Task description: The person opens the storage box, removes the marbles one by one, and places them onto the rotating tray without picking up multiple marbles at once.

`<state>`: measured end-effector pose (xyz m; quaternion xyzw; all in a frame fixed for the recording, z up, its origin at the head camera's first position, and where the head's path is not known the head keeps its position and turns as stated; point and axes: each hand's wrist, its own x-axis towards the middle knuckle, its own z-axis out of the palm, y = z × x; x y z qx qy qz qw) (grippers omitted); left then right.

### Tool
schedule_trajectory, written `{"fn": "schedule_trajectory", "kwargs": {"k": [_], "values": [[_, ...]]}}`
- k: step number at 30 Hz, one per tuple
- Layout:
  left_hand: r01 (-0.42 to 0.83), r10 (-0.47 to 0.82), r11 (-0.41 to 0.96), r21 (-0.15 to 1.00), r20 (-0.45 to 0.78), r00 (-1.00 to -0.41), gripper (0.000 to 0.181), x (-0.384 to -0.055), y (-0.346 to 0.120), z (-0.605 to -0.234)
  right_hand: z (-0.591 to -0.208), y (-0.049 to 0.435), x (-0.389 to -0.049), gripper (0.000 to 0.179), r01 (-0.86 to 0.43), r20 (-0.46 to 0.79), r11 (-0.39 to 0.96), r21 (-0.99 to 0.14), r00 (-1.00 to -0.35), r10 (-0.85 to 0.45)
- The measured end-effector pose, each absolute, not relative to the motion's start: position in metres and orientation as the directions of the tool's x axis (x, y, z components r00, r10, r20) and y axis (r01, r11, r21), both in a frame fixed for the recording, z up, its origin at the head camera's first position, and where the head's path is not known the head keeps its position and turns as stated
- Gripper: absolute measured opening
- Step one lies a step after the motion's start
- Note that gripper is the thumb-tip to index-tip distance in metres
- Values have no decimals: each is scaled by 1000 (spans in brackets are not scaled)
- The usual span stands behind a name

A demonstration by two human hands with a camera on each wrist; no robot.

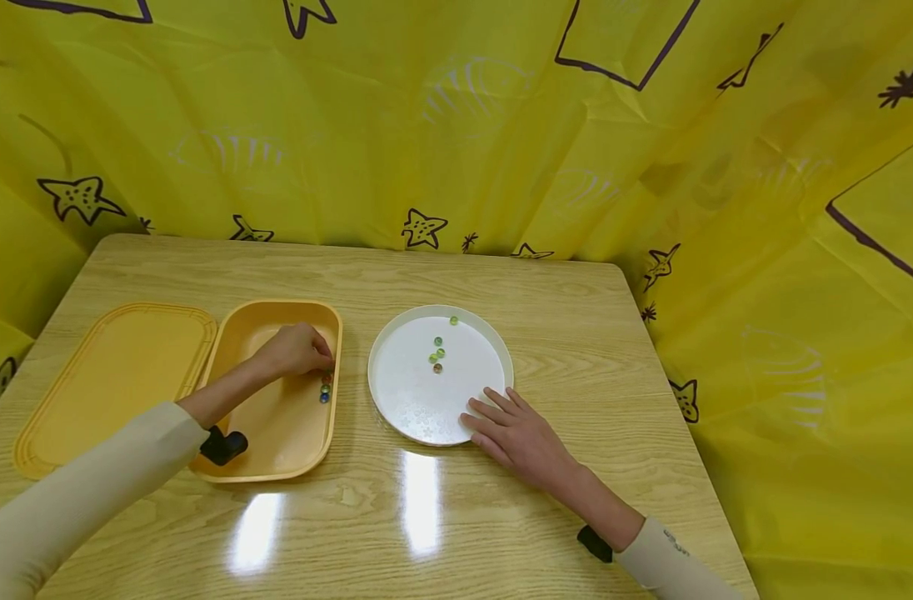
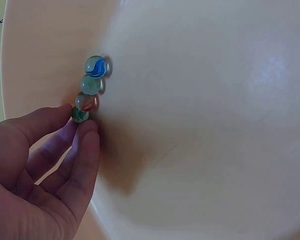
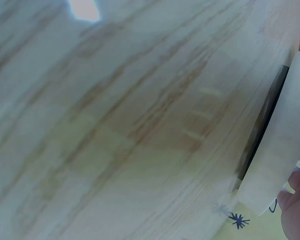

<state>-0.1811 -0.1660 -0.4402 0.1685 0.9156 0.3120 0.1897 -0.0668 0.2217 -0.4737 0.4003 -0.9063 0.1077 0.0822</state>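
left fingers (image 2: 86, 157) around a green marble (image 2: 80, 115)

Bright, even light fills the head view, where two white streaks of glare (image 1: 421, 504) burn out on the glossy table (image 1: 576, 333) and the yellow curtain (image 1: 351, 125) stretches toward the wide frame's edges. In the dimmer left wrist view, a soft brown shadow (image 2: 122, 167) falls beside the left hand (image 2: 45, 180), the marbles (image 2: 96, 67) fairly crisp, a pale bluish sheen at right on the box (image 2: 215, 150). The right wrist view is hazy and blue-tinged, its wood grain smeared, with a blown-out reflection (image 3: 85, 9) at upper left and darkness along the tray (image 3: 285, 130).
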Motion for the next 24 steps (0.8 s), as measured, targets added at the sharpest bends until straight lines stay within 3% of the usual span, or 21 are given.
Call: {"fn": "schedule_trajectory", "kwargs": {"k": [9,24], "values": [[187,440,737,650,-251,-862,11,-181,-167,-435,-473,222,-67,51,-747,245,651,-133,-661,-709],[103,351,655,749,-182,-918,18,-180,-177,-416,-474,222,-66,53,-754,246,646,-117,-652,-717]]}}
